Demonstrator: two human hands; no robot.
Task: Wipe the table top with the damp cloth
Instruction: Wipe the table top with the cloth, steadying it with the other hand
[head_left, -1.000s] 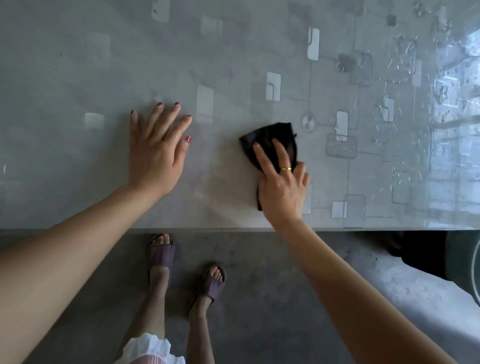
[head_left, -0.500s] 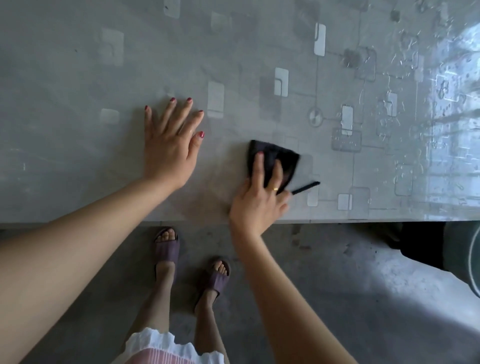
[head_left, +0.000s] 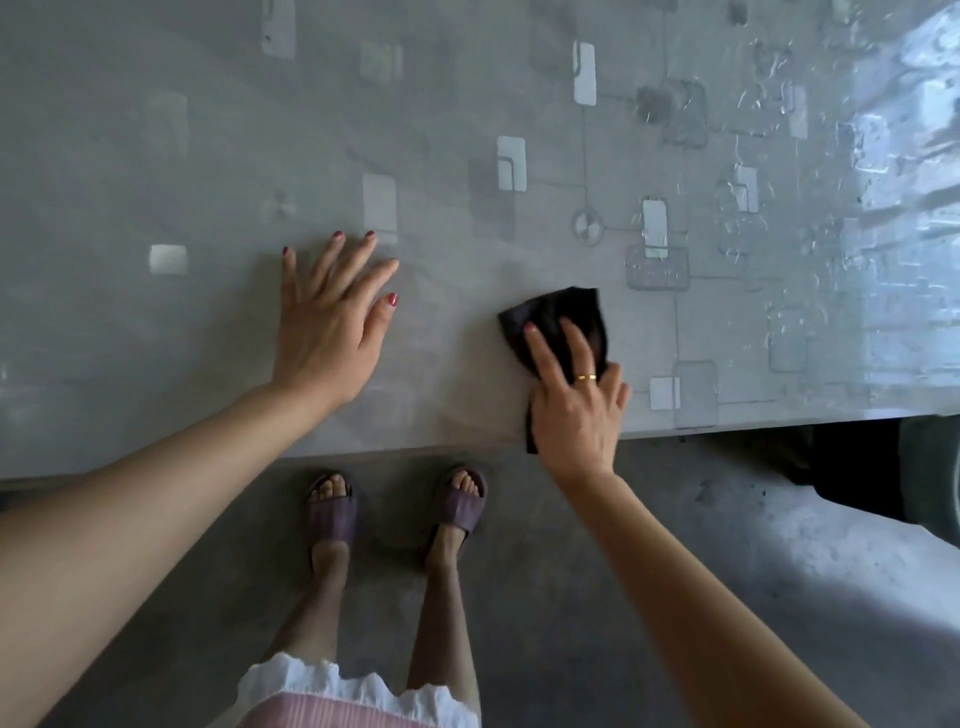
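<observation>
A grey table top (head_left: 208, 156) with a glossy cover printed with pale squares fills the upper half of the head view. A dark damp cloth (head_left: 558, 312) lies near the table's front edge, right of centre. My right hand (head_left: 574, 405) presses flat on the cloth, fingers spread over it, and hides its near part. My left hand (head_left: 332, 322) rests palm down on the bare table, fingers apart, holding nothing, about a hand's width left of the cloth.
Wet streaks and droplets shine on the right part of the table (head_left: 831, 234). The front edge of the table (head_left: 415, 449) runs across the middle. Below it are a concrete floor (head_left: 571, 597), my feet in sandals (head_left: 332, 514), and a dark object (head_left: 872, 478) under the right end.
My right hand slid the cloth toward the front edge and left, then back right; it now sits lower on the table than a second ago. My left hand stayed flat on the table.
</observation>
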